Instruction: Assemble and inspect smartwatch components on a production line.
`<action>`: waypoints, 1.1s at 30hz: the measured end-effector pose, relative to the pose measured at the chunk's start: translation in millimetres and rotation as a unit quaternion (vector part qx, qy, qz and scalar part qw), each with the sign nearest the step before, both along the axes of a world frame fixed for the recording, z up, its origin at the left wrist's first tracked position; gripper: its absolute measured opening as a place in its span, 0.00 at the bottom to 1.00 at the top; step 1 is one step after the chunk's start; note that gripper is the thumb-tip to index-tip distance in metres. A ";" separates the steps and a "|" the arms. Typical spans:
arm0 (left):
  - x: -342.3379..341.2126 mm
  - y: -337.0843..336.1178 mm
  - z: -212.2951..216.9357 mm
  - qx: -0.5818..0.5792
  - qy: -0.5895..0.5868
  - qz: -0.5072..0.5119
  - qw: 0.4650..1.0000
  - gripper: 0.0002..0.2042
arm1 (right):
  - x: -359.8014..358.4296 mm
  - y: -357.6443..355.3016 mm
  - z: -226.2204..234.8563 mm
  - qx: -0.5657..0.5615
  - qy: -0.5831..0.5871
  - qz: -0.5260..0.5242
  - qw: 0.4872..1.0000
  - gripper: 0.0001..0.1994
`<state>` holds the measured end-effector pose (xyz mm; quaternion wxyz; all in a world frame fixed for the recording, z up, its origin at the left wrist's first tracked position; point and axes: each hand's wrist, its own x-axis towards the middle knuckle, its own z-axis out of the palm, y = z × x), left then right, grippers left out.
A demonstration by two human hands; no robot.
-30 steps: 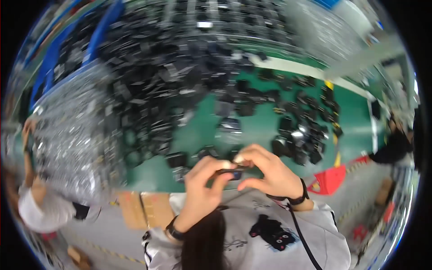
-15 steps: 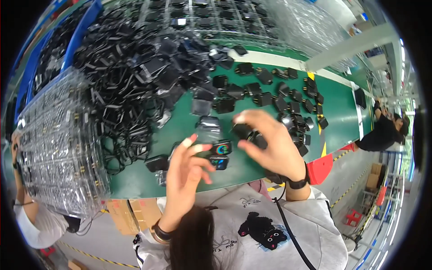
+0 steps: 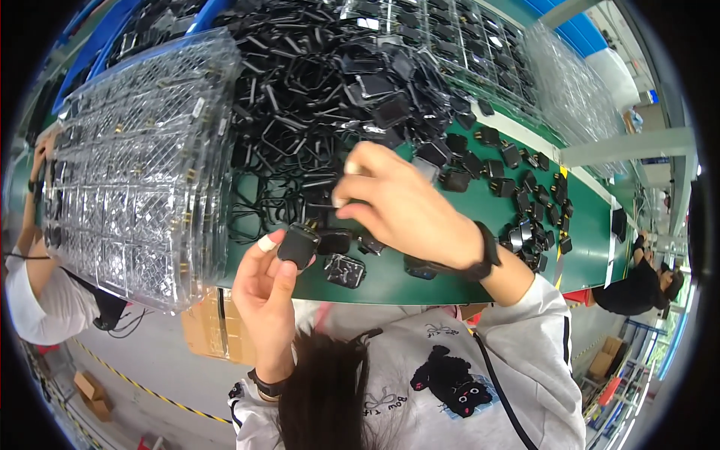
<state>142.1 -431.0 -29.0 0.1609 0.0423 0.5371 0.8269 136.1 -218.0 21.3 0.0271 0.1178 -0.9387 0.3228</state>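
Note:
Between the thumb and fingers of my left hand (image 3: 270, 289) is a black square plug (image 3: 298, 246) with brass-coloured prongs, held above the table's near edge. My right hand (image 3: 405, 206) reaches across to the left, its fingers curled together over some black straps and cables (image 3: 319, 184). Whatever its fingertips grip cannot be made out. White coverings wrap some fingertips. Below the hands lie a small black square device (image 3: 334, 241) and another in shiny clear film (image 3: 345, 271). A dark watch-like device (image 3: 420, 267) lies partly hidden under my right wrist.
A big heap of black straps (image 3: 292, 82) fills the green table's (image 3: 585, 225) far left. Clear plastic trays (image 3: 142, 172) are stacked at left, and filled trays (image 3: 450, 37) at the back. Loose black plugs (image 3: 499, 187) spread rightward. Co-workers are at both sides.
My view has turned left. My left hand, earlier without a plug, now holds one. My right hand has moved left from the loose plugs to the cables, and its fingers have closed together.

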 end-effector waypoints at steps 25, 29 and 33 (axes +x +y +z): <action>-0.2 25.5 7.1 -0.028 -0.067 -0.111 0.991 0.19 | 45.9 -9.8 -6.8 0.046 0.114 0.061 0.991 0.21; -1.0 22.8 4.7 -0.072 -0.051 -0.108 0.990 0.18 | 42.6 -6.4 -8.9 -0.014 0.079 0.043 0.996 0.21; -2.0 19.0 -0.4 -0.005 -0.084 -0.092 0.992 0.18 | 23.2 18.6 -14.6 -0.132 0.007 0.052 0.990 0.20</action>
